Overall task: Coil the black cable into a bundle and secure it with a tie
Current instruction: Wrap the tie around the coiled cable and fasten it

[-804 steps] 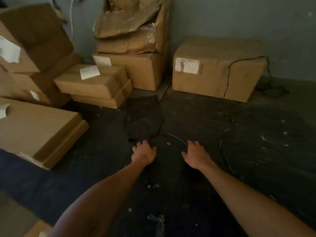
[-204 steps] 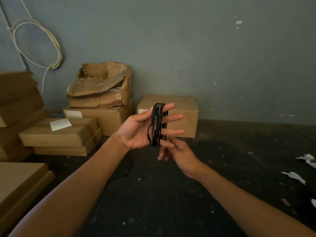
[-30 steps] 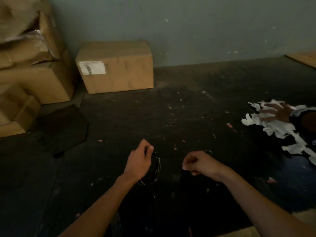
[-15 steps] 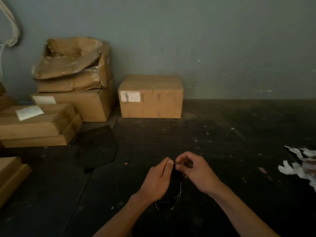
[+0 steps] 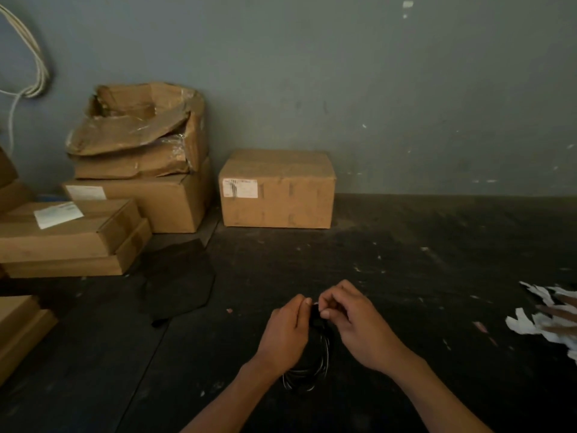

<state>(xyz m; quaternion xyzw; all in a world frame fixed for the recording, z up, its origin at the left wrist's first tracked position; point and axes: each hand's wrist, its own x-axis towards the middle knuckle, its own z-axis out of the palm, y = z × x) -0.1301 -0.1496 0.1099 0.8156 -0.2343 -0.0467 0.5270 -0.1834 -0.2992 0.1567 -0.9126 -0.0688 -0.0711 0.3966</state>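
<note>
The black cable (image 5: 313, 368) is wound into a small coil that hangs between my two hands above the dark floor. My left hand (image 5: 285, 331) grips the top of the coil from the left. My right hand (image 5: 356, 325) pinches something thin at the top of the coil, right against my left fingertips; a small pale tip (image 5: 315, 304) shows there, too small to tell what it is. The upper part of the coil is hidden behind my fingers.
A closed cardboard box (image 5: 276, 189) stands against the grey wall, with stacked and torn boxes (image 5: 137, 170) to its left. A dark flat sheet (image 5: 178, 279) lies on the floor. White paper scraps (image 5: 543, 314) and another person's hand (image 5: 559, 312) are at the right edge.
Over the last second my right hand came over to the coil held in my left hand and now pinches at its top. The camera view swung left and up.
</note>
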